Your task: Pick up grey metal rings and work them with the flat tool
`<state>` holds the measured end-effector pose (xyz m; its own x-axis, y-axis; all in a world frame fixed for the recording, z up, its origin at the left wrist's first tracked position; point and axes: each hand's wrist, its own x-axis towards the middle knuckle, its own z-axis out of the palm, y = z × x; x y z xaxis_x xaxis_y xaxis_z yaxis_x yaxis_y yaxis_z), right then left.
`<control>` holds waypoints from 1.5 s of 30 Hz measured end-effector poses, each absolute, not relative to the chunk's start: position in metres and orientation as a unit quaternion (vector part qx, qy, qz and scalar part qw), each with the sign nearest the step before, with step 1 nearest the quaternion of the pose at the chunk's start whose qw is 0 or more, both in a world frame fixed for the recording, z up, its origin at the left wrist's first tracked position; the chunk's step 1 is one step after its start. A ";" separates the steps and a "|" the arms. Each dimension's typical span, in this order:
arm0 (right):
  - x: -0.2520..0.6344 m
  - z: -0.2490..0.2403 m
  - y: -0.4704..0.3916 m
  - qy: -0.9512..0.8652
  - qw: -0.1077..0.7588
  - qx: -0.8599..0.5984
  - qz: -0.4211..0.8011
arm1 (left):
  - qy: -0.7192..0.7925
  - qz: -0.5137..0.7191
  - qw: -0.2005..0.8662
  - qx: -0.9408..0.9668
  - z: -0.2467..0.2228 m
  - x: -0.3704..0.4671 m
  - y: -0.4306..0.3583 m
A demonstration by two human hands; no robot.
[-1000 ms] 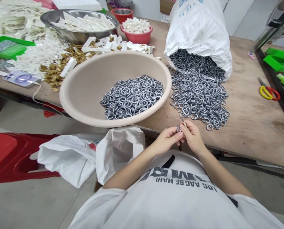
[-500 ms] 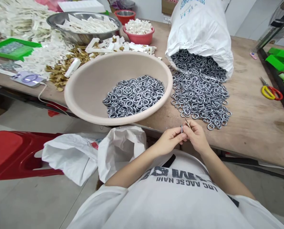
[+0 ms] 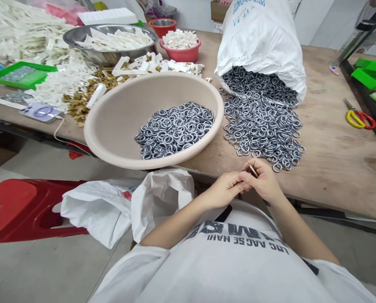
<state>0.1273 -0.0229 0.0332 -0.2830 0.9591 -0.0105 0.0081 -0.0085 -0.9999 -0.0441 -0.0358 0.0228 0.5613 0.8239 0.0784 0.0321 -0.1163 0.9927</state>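
My left hand (image 3: 226, 189) is closed at the table's front edge, its fingertips meeting those of my right hand. Between them only a dark sliver of a grey ring (image 3: 247, 171) shows, the rest covered by fingers. My right hand (image 3: 264, 180) is closed around a thin pointed tool (image 3: 252, 168), whose tip sticks out up and to the left; its exact kind is too small to tell. Just beyond the hands lies a loose heap of grey rings (image 3: 260, 126), spilling from a white sack (image 3: 260, 42). A beige basin (image 3: 112, 122) with more rings stands to the left.
Scissors (image 3: 355, 119) with red and yellow handles lie at the right. White and brass-coloured parts, a steel bowl (image 3: 112, 55), a red bowl (image 3: 183, 54) and a phone (image 3: 39, 112) occupy the left side. Below are open white bags (image 3: 158, 206) and a red stool (image 3: 11, 208).
The ring, plainly visible at my left fingertips before, is now mostly covered by fingers. The hands have drawn closer together, and the pointed tool sits at a slightly different angle. The view has shifted slightly.
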 end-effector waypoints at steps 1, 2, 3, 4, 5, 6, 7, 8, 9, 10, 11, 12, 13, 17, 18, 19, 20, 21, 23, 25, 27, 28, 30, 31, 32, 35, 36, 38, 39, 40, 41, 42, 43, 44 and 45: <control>0.128 0.034 -0.022 -0.560 0.417 -0.425 0.576 | 0.319 0.333 0.581 0.671 0.023 -0.044 -0.035; 0.129 0.034 -0.022 -0.552 0.415 -0.422 0.588 | 0.315 0.325 0.577 0.680 0.024 -0.044 -0.034; 0.131 0.034 -0.021 -0.542 0.416 -0.419 0.598 | 0.310 0.317 0.568 0.693 0.025 -0.043 -0.033; 0.132 0.034 -0.020 -0.533 0.420 -0.418 0.604 | 0.306 0.310 0.556 0.708 0.027 -0.043 -0.032; 0.134 0.035 -0.018 -0.526 0.428 -0.418 0.605 | 0.304 0.306 0.541 0.722 0.029 -0.043 -0.030; 0.135 0.035 -0.017 -0.523 0.435 -0.418 0.602 | 0.303 0.304 0.527 0.733 0.031 -0.043 -0.029; 0.137 0.035 -0.016 -0.522 0.443 -0.418 0.597 | 0.303 0.305 0.517 0.740 0.033 -0.042 -0.027; 0.138 0.035 -0.015 -0.523 0.449 -0.417 0.593 | 0.302 0.308 0.510 0.744 0.035 -0.042 -0.025; 0.140 0.036 -0.015 -0.525 0.451 -0.413 0.591 | 0.300 0.312 0.507 0.745 0.037 -0.041 -0.023; 0.141 0.036 -0.015 -0.526 0.451 -0.408 0.594 | 0.296 0.315 0.508 0.745 0.039 -0.040 -0.022; 0.141 0.036 -0.015 -0.526 0.449 -0.402 0.600 | 0.292 0.316 0.512 0.743 0.040 -0.038 -0.020; 0.142 0.036 -0.015 -0.523 0.447 -0.396 0.609 | 0.289 0.316 0.521 0.738 0.040 -0.037 -0.019; 0.142 0.036 -0.014 -0.518 0.443 -0.393 0.617 | 0.287 0.315 0.533 0.731 0.040 -0.036 -0.019; 0.149 0.035 -0.009 -0.528 0.449 -0.424 0.583 | 0.286 0.306 0.554 0.719 0.039 -0.036 -0.017; 0.152 0.034 -0.006 -0.536 0.461 -0.443 0.551 | 0.295 0.311 0.532 0.730 0.039 -0.038 -0.015; 0.156 0.033 -0.003 -0.543 0.474 -0.461 0.517 | 0.315 0.321 0.497 0.742 0.040 -0.040 -0.013; 0.159 0.032 0.001 -0.549 0.486 -0.478 0.483 | 0.344 0.334 0.451 0.753 0.041 -0.042 -0.009; 0.163 0.031 0.004 -0.556 0.493 -0.494 0.452 | 0.379 0.345 0.399 0.760 0.041 -0.044 -0.004; 0.167 0.031 0.011 -0.587 0.482 -0.522 0.389 | 0.441 0.348 0.299 0.772 0.042 -0.047 0.009; 0.167 0.032 0.017 -0.635 0.444 -0.542 0.325 | 0.473 0.309 0.216 0.797 0.041 -0.046 0.024; 0.164 0.035 0.020 -0.671 0.411 -0.547 0.286 | 0.492 0.240 0.145 0.824 0.038 -0.043 0.038; 0.163 0.036 0.021 -0.679 0.404 -0.546 0.279 | 0.499 0.206 0.121 0.833 0.036 -0.042 0.043; 0.162 0.037 0.021 -0.681 0.404 -0.546 0.274 | 0.507 0.166 0.100 0.840 0.032 -0.040 0.050; 0.163 0.036 0.021 -0.679 0.404 -0.549 0.273 | 0.509 0.164 0.104 0.839 0.030 -0.040 0.052; 0.164 0.035 0.020 -0.678 0.404 -0.551 0.273 | 0.509 0.175 0.116 0.835 0.028 -0.040 0.052; 0.166 0.026 0.017 -0.673 0.418 -0.541 0.283 | 0.498 0.259 0.211 0.800 0.025 -0.042 0.046; 0.165 0.022 0.016 -0.671 0.428 -0.530 0.293 | 0.488 0.290 0.264 0.780 0.025 -0.042 0.043; 0.163 0.017 0.014 -0.661 0.445 -0.508 0.328 | 0.454 0.338 0.381 0.731 0.025 -0.038 0.036; 0.162 0.015 0.014 -0.651 0.449 -0.500 0.352 | 0.435 0.353 0.430 0.708 0.026 -0.035 0.032; 0.160 0.014 0.013 -0.638 0.453 -0.494 0.379 | 0.421 0.364 0.463 0.690 0.027 -0.032 0.028; 0.158 0.013 0.012 -0.621 0.458 -0.490 0.407 | 0.415 0.370 0.474 0.682 0.029 -0.029 0.024; 0.156 0.014 0.012 -0.600 0.466 -0.485 0.433 | 0.417 0.374 0.466 0.685 0.030 -0.025 0.020; 0.154 0.014 0.011 -0.576 0.477 -0.481 0.457 | 0.423 0.374 0.443 0.696 0.031 -0.022 0.017; 0.153 0.015 0.010 -0.552 0.490 -0.474 0.479 | 0.429 0.371 0.417 0.710 0.032 -0.019 0.013; 0.152 0.016 0.008 -0.529 0.504 -0.467 0.498 | 0.433 0.368 0.397 0.721 0.032 -0.017 0.011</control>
<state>0.1515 0.0083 0.0163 -0.0565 0.9961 0.0684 -0.0075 0.0680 -0.9977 -0.0168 0.0106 0.0325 0.3542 0.9164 0.1866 0.3326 -0.3099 0.8907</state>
